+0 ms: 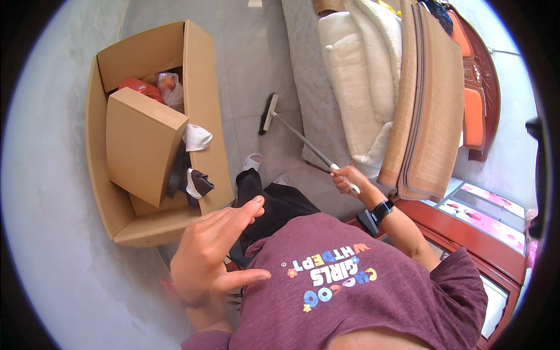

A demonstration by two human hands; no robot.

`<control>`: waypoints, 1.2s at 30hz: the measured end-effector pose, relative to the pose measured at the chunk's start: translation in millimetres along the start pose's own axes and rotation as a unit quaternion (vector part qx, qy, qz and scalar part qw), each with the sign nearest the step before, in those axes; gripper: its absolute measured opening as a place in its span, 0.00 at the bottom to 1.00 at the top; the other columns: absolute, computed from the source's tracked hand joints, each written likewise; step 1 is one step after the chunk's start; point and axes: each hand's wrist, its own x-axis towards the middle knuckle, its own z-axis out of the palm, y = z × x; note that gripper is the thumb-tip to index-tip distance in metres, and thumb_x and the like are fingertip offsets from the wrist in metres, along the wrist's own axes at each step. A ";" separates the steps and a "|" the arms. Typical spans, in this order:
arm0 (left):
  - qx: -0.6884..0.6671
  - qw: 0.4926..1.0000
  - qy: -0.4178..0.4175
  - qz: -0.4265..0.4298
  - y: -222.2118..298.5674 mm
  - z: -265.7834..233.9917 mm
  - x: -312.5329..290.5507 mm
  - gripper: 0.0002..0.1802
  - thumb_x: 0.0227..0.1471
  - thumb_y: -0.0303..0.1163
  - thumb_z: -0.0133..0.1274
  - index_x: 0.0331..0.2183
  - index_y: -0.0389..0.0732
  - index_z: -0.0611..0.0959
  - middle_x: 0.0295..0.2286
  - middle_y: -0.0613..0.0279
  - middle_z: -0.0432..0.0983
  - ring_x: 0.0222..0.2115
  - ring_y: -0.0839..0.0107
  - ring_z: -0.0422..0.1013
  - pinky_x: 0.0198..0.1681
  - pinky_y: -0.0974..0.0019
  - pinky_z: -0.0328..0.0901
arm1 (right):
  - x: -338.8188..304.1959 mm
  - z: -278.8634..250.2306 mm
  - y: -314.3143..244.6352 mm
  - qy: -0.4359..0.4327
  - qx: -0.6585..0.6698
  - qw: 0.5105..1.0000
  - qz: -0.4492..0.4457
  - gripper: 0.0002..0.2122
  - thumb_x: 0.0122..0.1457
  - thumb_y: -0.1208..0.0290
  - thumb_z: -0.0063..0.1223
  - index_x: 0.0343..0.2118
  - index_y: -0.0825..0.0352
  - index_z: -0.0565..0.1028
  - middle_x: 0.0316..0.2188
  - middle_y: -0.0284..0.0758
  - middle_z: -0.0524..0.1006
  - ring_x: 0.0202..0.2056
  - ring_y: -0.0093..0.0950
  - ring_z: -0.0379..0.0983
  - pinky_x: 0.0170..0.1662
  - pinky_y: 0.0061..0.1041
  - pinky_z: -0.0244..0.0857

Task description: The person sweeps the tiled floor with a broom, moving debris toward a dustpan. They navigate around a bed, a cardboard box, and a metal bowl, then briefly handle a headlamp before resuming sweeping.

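right hand [349,180] around broom handle [315,150], grip unclear

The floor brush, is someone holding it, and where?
Yes, the right grip holds the floor brush near the end of its handle. The left grip holds nothing.

Home bdrm, w/ bare mattress [308,93], cream quilt [353,87], brown mat [434,99] & wood hdbd [491,96].

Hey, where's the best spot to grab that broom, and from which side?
Probably the pale handle end, coming from the right: the broom's pole is long and slim and slants toward the body's right side, with the wide head at its far end. The right hand is wrapped there.
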 end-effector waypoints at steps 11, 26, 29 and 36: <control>-0.005 1.000 0.011 -0.029 -1.1 -2.5 3.4 0.53 0.30 0.56 0.66 0.52 0.29 0.69 0.37 0.46 0.77 0.34 0.56 0.76 0.38 0.62 0.69 | -46.9 -14.5 45.3 -0.051 0.261 0.955 0.128 0.07 0.63 0.68 0.41 0.31 0.65 0.65 0.16 0.23 0.63 0.12 0.13 0.57 0.12 0.14 0.54; -0.012 0.995 0.050 -0.091 -3.2 -10.8 1.8 0.51 0.32 0.51 0.66 0.53 0.28 0.67 0.38 0.45 0.76 0.35 0.56 0.75 0.40 0.61 0.68 | 63.6 109.9 -128.6 -0.176 0.297 0.928 0.142 0.11 0.58 0.75 0.41 0.18 0.65 0.62 0.12 0.29 0.66 0.15 0.21 0.65 0.15 0.15 0.62; -0.025 0.992 0.066 -0.106 -4.3 -9.6 12.2 0.50 0.33 0.49 0.66 0.53 0.29 0.68 0.38 0.44 0.76 0.35 0.55 0.75 0.40 0.61 0.68 | 48.0 97.7 -131.0 -0.159 0.283 0.934 0.148 0.12 0.59 0.74 0.41 0.18 0.64 0.61 0.12 0.28 0.65 0.16 0.21 0.64 0.15 0.16 0.61; -0.009 0.986 0.095 -0.134 -6.3 12.1 54.4 0.49 0.33 0.46 0.66 0.53 0.29 0.67 0.39 0.48 0.76 0.34 0.58 0.75 0.40 0.62 0.68 | 38.0 85.7 -137.1 -0.187 0.217 0.942 0.174 0.09 0.60 0.71 0.42 0.23 0.65 0.64 0.15 0.28 0.67 0.15 0.17 0.64 0.16 0.15 0.57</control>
